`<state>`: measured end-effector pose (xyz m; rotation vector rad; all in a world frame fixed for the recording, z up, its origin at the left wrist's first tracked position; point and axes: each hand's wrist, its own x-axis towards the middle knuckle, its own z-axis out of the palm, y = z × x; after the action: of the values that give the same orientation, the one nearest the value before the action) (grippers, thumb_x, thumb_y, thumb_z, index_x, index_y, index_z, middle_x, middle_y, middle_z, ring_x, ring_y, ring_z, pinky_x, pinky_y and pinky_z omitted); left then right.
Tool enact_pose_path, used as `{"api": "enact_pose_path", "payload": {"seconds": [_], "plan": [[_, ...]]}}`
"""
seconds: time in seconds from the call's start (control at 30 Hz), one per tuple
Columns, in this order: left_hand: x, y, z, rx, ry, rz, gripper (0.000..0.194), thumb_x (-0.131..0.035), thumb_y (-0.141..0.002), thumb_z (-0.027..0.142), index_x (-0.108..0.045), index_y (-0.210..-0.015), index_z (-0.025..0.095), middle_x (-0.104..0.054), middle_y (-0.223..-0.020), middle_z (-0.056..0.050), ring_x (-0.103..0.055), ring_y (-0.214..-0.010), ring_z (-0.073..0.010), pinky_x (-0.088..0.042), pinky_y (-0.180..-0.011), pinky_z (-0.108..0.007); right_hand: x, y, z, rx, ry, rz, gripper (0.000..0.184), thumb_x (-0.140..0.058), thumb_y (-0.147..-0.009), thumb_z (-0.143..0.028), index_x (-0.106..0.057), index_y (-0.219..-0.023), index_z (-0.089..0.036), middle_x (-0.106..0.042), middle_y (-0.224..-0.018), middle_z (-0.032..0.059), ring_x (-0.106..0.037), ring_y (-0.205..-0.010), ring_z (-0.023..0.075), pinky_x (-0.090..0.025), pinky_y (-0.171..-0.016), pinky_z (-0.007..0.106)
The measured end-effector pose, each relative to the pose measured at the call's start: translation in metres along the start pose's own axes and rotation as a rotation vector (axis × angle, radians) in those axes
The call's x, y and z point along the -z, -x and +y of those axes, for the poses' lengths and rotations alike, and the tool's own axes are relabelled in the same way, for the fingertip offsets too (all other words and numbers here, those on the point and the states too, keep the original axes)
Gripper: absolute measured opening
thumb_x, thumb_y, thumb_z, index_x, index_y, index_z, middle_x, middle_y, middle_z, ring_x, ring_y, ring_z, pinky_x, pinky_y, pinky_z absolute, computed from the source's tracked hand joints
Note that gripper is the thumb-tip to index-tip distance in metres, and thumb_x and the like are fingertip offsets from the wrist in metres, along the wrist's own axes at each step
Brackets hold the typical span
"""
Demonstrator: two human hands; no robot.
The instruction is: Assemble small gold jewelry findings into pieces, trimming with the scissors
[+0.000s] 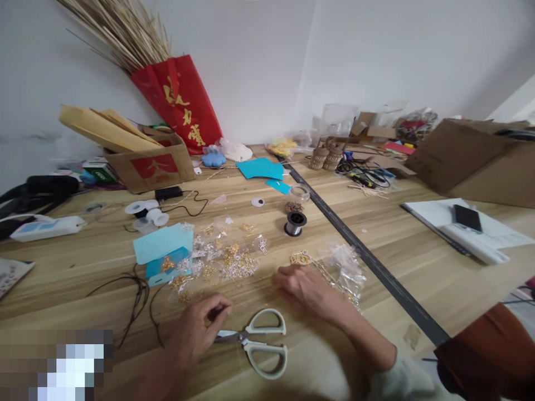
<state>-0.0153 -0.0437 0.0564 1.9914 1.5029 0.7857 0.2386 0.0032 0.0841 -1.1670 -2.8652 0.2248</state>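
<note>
My left hand [204,322] is closed, thumb and index finger pinched together just left of the scissors [267,344]. Anything in that pinch is too small to make out. The scissors have off-white handles and lie on the table, their blades partly behind my left hand. My right hand [301,288] reaches down to the tabletop with its fingers bunched; what they grip is hidden. Beside it lie gold rings and a chain [311,262] and a crumpled clear bag [346,267]. Small gold and silver jewelry findings [240,264] are spread out beyond my hands.
Blue cards [163,245] and black cord [140,298] lie at left. A spool of wire [295,223] stands beyond my right hand, near a dark strip [355,239] crossing the table. A notebook with a phone [467,218] is at right; cardboard boxes [472,159] and a red bag [184,100] stand behind.
</note>
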Motion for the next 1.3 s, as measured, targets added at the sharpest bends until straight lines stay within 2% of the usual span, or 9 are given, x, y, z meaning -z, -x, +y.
{"api": "enact_pose_path", "payload": {"seconds": [0.17,0.3,0.4,0.57,0.67,0.73,0.83,0.97,1.3], "plan": [[-0.010,0.002,0.015,-0.070,0.033,-0.076,0.020,-0.050,-0.080,0.023,-0.063,-0.065,0.019,-0.064,-0.058,0.001,-0.059,-0.052,-0.0109,-0.045,-0.051,-0.017,0.016,0.012,0.043,-0.250,0.102,0.018,0.023,-0.044,-0.094,-0.014,-0.058,-0.075,-0.016,-0.062,-0.074,0.0042,-0.056,-0.067,0.0145,-0.030,-0.061,0.027],[-0.014,0.002,0.022,-0.141,0.043,-0.108,0.021,-0.049,-0.081,0.020,-0.063,-0.066,0.019,-0.063,-0.059,0.001,-0.059,-0.053,-0.0095,-0.044,-0.052,-0.015,0.023,0.021,0.060,-0.329,0.067,0.101,0.020,-0.045,-0.093,-0.017,-0.062,-0.083,-0.017,-0.063,-0.079,0.0047,-0.059,-0.075,0.0167,-0.035,-0.065,0.027],[-0.012,0.000,0.023,-0.179,0.041,-0.064,0.021,-0.050,-0.082,0.019,-0.063,-0.066,0.018,-0.063,-0.057,0.002,-0.059,-0.051,-0.0089,-0.044,-0.051,-0.014,0.026,0.026,0.064,-0.274,-0.011,0.145,0.013,-0.056,-0.086,-0.018,-0.063,-0.097,-0.018,-0.064,-0.094,0.0075,-0.058,-0.092,0.0207,-0.040,-0.078,0.031],[-0.006,0.000,0.023,-0.208,0.058,0.033,0.019,-0.051,-0.081,0.019,-0.063,-0.067,0.019,-0.062,-0.056,0.002,-0.057,-0.050,-0.0089,-0.045,-0.051,-0.015,0.036,0.022,0.050,0.034,-0.182,0.116,0.050,-0.069,-0.075,-0.018,-0.053,-0.123,-0.021,-0.056,-0.122,0.0082,-0.046,-0.118,0.0234,-0.037,-0.097,0.039],[-0.002,0.001,0.022,-0.196,0.084,0.115,0.019,-0.052,-0.082,0.023,-0.064,-0.068,0.019,-0.060,-0.056,0.002,-0.056,-0.050,-0.0094,-0.046,-0.052,-0.016,0.039,0.014,0.036,0.027,-0.215,0.093,0.034,-0.062,-0.082,-0.016,-0.057,-0.115,-0.019,-0.060,-0.114,0.0074,-0.051,-0.111,0.0201,-0.039,-0.093,0.033],[0.000,0.001,0.020,-0.154,0.084,0.164,0.020,-0.053,-0.082,0.026,-0.064,-0.068,0.019,-0.059,-0.056,0.003,-0.055,-0.051,-0.0097,-0.046,-0.054,-0.016,0.036,0.011,0.028,-0.060,-0.151,0.017,0.013,-0.054,-0.087,-0.014,-0.063,-0.096,-0.018,-0.064,-0.097,0.0060,-0.058,-0.094,0.0182,-0.042,-0.081,0.029],[0.002,-0.001,0.017,-0.079,0.072,0.208,0.019,-0.055,-0.081,0.029,-0.064,-0.067,0.020,-0.059,-0.056,0.003,-0.055,-0.052,-0.0102,-0.046,-0.054,-0.017,0.020,0.011,0.023,-0.176,0.001,-0.157,0.019,-0.048,-0.088,-0.009,-0.062,-0.077,-0.016,-0.065,-0.079,0.0057,-0.061,-0.074,0.0167,-0.038,-0.064,0.026],[-0.001,-0.004,0.012,-0.059,0.099,0.271,0.020,-0.055,-0.078,0.032,-0.065,-0.065,0.020,-0.059,-0.053,0.003,-0.055,-0.049,-0.0105,-0.046,-0.052,-0.017,-0.004,0.013,0.022,-0.199,0.107,-0.182,0.017,-0.048,-0.086,-0.003,-0.060,-0.083,-0.014,-0.064,-0.085,0.0078,-0.060,-0.076,0.0175,-0.036,-0.064,0.026],[-0.010,-0.007,0.003,0.010,0.136,0.212,0.024,-0.054,-0.076,0.035,-0.065,-0.065,0.018,-0.061,-0.053,0.001,-0.057,-0.050,-0.0122,-0.048,-0.052,-0.020,-0.032,0.001,0.019,-0.180,0.191,-0.158,0.019,-0.046,-0.083,0.000,-0.059,-0.088,-0.014,-0.063,-0.083,0.0107,-0.058,-0.078,0.0207,-0.041,-0.066,0.030]]}}
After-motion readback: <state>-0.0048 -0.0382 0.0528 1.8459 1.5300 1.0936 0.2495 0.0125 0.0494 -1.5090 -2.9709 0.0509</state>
